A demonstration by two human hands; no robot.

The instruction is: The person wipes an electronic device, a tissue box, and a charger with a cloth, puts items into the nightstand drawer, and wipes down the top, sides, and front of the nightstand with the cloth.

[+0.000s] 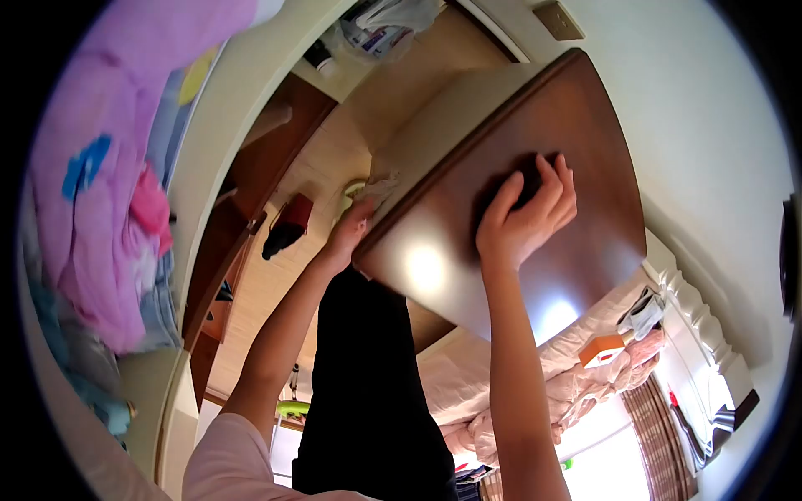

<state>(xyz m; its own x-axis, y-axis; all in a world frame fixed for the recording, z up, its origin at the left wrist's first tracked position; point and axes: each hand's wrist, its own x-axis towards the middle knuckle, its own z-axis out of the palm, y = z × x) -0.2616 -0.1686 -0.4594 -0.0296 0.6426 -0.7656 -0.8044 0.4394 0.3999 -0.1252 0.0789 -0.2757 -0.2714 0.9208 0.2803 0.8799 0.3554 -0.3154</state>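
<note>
A glossy dark brown wooden cabinet top (585,150) fills the middle of the head view, with its pale side (451,108) to the left. On the top lies my right hand (530,209), its fingers bent and its thumb apart; nothing shows in it, though the space beneath the palm is dark. My left hand (349,234) is at the cabinet's left edge, its fingers closed at a pale crumpled cloth (383,189). Part of those fingers is hard to make out.
Left, clothes (100,209) hang or lie piled by a pale frame. A dark red bin (292,217) stands on the wooden floor. Lower right is a bed (455,376) with pink bedding and an orange box (601,351). A wall socket (558,21) sits above the cabinet.
</note>
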